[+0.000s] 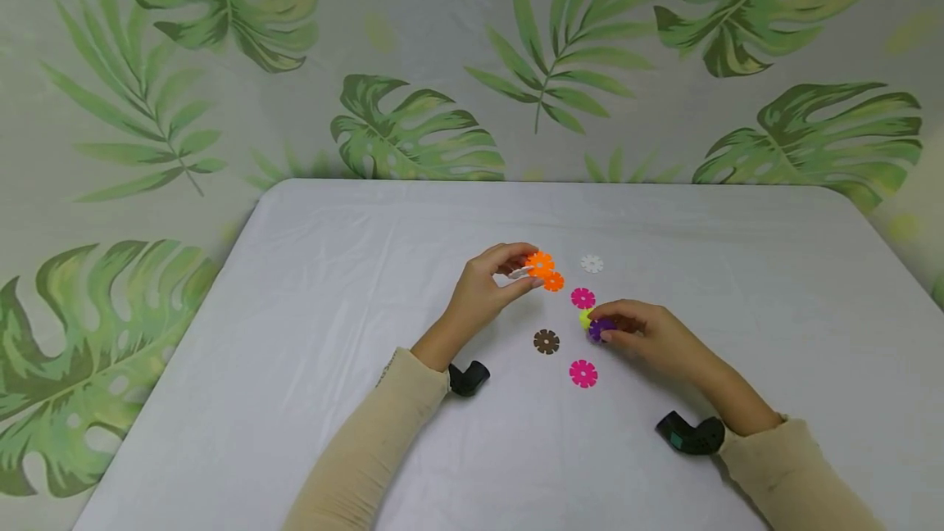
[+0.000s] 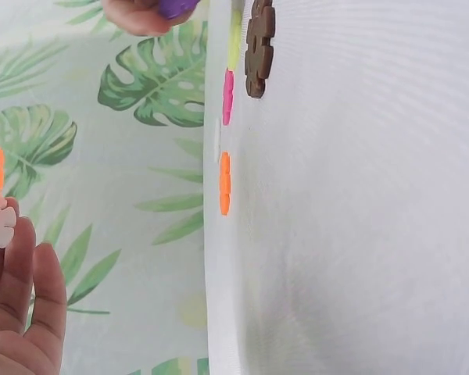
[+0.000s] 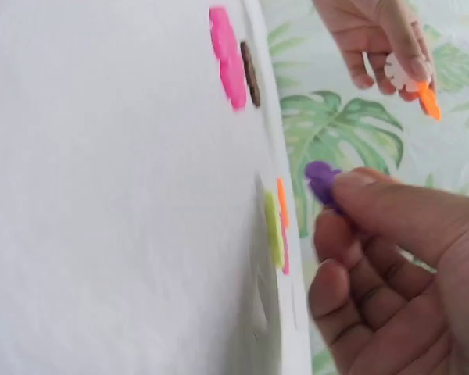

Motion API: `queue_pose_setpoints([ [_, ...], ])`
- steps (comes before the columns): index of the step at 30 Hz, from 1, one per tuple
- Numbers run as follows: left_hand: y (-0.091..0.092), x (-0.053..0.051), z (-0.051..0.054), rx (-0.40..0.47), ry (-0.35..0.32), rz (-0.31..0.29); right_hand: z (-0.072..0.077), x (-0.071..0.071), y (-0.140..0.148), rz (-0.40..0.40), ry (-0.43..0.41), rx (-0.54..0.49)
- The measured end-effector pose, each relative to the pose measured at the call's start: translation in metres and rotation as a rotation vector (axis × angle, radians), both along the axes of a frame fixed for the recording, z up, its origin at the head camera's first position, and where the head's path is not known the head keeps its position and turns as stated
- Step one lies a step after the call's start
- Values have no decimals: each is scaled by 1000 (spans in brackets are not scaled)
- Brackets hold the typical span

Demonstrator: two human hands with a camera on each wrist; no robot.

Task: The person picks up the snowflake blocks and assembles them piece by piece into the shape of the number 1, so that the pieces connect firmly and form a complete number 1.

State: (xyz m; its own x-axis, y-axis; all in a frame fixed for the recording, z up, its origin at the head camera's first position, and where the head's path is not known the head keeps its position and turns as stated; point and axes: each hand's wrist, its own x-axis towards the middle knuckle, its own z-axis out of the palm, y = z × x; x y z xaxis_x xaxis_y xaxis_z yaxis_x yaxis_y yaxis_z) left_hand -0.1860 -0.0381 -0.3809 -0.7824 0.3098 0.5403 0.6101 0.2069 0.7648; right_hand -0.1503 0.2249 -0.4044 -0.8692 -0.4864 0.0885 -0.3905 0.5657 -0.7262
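Observation:
Above the white table, my left hand (image 1: 483,285) pinches an orange notched disc (image 1: 544,257) together with a white notched disc (image 1: 519,273); the two look joined at an angle. My right hand (image 1: 649,330) holds a purple notched disc (image 3: 322,181) between thumb and index finger, raised off the table. Under the purple piece lies a yellow-green disc (image 1: 585,319), partly covered in the head view. Another orange disc (image 1: 556,283) lies on the table just below the held one. A pink disc (image 1: 577,298) is between the two hands.
A second pink disc (image 1: 577,376) and a brown disc (image 1: 541,343) lie nearer the front. Farther back is a white disc (image 1: 586,264). The table (image 1: 332,285) has a white cloth, and a leaf-print backdrop (image 1: 413,39) stands behind it. Black wrist devices (image 1: 693,435) are on both forearms.

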Motion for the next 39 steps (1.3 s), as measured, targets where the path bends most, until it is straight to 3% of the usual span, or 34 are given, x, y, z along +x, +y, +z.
queue_pose_setpoints([
  [13, 0, -4, -5, -11, -2, 3, 25, -16, -3, -27, 151, -53],
  [22, 0, -3, -5, -18, -4, -9, 57, -15, -23, -44, 192, -110],
  [31, 1, -5, -7, -15, -7, -8, 48, -33, -27, -39, 186, -159],
  [39, 1, -5, -7, -16, -4, -11, 48, -39, -39, -55, 195, -186],
])
